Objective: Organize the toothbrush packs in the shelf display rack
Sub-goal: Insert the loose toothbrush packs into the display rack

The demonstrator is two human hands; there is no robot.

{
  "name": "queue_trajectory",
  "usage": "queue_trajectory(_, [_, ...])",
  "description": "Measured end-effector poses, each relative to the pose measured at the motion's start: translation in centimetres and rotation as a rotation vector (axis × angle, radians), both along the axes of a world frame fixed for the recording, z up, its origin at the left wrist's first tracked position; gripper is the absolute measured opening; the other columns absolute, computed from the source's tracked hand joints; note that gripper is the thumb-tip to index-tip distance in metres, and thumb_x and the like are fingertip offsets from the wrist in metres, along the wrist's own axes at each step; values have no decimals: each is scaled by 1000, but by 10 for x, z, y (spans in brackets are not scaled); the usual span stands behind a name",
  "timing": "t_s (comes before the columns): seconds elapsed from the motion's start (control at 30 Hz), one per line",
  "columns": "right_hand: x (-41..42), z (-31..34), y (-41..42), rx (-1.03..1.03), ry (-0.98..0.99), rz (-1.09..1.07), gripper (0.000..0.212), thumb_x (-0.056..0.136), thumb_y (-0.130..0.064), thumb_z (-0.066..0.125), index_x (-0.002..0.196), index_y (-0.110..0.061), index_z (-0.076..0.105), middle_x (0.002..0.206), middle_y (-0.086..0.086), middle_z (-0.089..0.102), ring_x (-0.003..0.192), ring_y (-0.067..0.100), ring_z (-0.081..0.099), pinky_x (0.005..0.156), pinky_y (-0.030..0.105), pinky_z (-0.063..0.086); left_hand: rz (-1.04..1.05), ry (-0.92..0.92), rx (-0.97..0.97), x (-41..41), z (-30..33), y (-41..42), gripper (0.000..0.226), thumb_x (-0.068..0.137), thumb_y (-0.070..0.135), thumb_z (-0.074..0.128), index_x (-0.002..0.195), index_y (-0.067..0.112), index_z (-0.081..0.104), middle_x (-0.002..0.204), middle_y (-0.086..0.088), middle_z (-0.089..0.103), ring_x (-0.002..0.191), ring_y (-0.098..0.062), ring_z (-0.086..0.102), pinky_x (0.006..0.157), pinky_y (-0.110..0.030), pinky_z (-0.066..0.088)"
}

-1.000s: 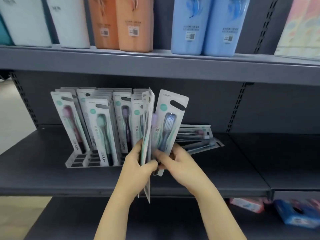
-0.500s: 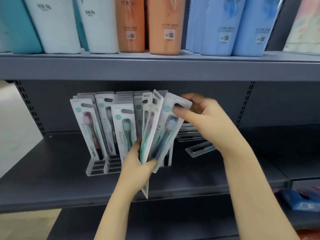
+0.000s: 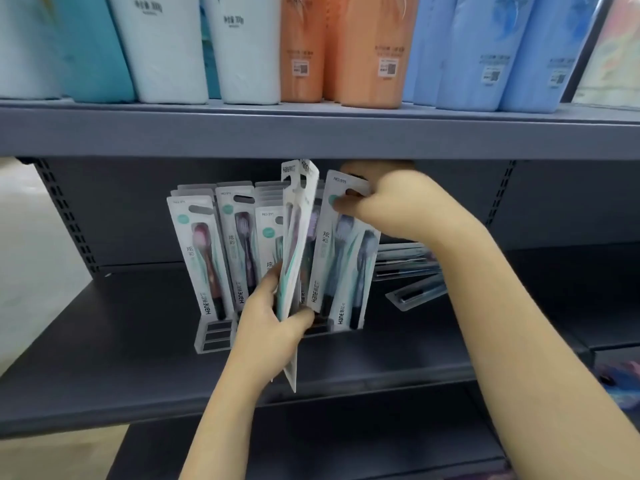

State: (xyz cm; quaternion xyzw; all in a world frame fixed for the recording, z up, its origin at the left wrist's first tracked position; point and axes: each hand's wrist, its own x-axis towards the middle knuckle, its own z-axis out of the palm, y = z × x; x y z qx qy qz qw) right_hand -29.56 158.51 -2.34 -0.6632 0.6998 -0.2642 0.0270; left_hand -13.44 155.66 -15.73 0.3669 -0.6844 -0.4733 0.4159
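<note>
A clear display rack [image 3: 213, 337] stands on the dark shelf [image 3: 104, 341], with several rows of white toothbrush packs [image 3: 201, 251] leaning upright in it. My left hand [image 3: 273, 323] grips the lower part of a few packs [image 3: 294, 258] held edge-on in front of the rack. My right hand [image 3: 388, 199] pinches the top of one pack with a dark blue brush [image 3: 346, 251], whose bottom edge sits at the rack's right end. More packs [image 3: 408, 268] lie flat on the shelf to the right, partly behind my right arm.
The grey upper shelf edge [image 3: 311, 133] hangs just above my right hand and carries tall white, orange and blue packages [image 3: 367, 50]. A lower shelf holds blue items [image 3: 620, 386] at the right edge.
My right hand has slid from the pack's bottom to its top and set the dark blue pack down at the rack's right end. My left hand keeps its packs, now more upright.
</note>
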Motion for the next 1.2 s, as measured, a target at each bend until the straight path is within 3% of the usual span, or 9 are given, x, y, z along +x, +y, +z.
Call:
queue_trajectory(0.07, [5,1,-11,35,46,-20,28,92,-32,53,119,-23,52,81,-6,53,73,20,56,60,27,50,12,13,1,1,0,-2,42,80,-6,57,111,23,57,88,5,65,63,-1,57,58,-8,46])
queue_trajectory(0.2, [9,-1,-25,22,87,9,19,93,-26,50,108,-16,54,85,1,54,75,23,54,61,28,46,5,77,36,6,0,-2,36,76,-1,60,101,25,58,76,3,59,57,0,54,55,-11,45])
queue_trajectory(0.33, [6,0,-34,53,66,36,35,95,-29,49,129,-24,45,105,1,59,74,14,55,67,26,45,31,128,73,12,-5,-8,41,60,11,54,96,31,59,67,15,60,67,-6,57,68,-24,44])
queue_trajectory(0.5, [2,-2,-47,99,202,111,33,91,-24,58,123,-18,54,115,5,59,85,17,52,68,24,40,80,152,51,14,-10,-13,37,60,11,53,92,28,62,70,17,63,79,-17,61,77,-34,49])
queue_trajectory(0.67, [-2,-9,-55,79,208,133,31,85,-19,63,111,-2,61,110,15,64,97,28,59,85,33,49,104,150,34,11,-15,-12,35,60,11,52,92,20,64,75,12,69,85,-11,67,76,-27,48])
queue_trajectory(0.77, [-4,-12,-58,81,230,163,16,82,-17,66,85,-1,61,83,12,62,79,27,56,63,28,42,104,127,9,10,-16,-12,31,62,11,52,90,13,65,75,11,68,85,-12,66,74,-27,47])
queue_trajectory(0.87, [-5,-10,-56,93,218,209,35,81,-13,66,56,-17,42,58,-2,40,55,13,39,48,24,26,106,130,24,9,-16,-11,37,61,11,51,95,12,66,80,10,69,82,-3,65,75,-26,48])
queue_trajectory(1.0, [-5,-7,-57,102,218,252,38,82,-14,66,54,-23,42,58,-6,41,53,7,37,48,22,26,113,145,35,8,-16,-8,40,64,10,51,101,17,67,87,15,72,88,2,65,76,-25,49])
queue_trajectory(1.2, [-7,-5,-58,96,227,278,41,82,-14,67,54,-28,41,58,-8,42,54,5,38,49,22,25,112,138,14,12,-15,-6,43,66,10,50,104,14,68,99,4,72,97,-7,66,79,-24,52])
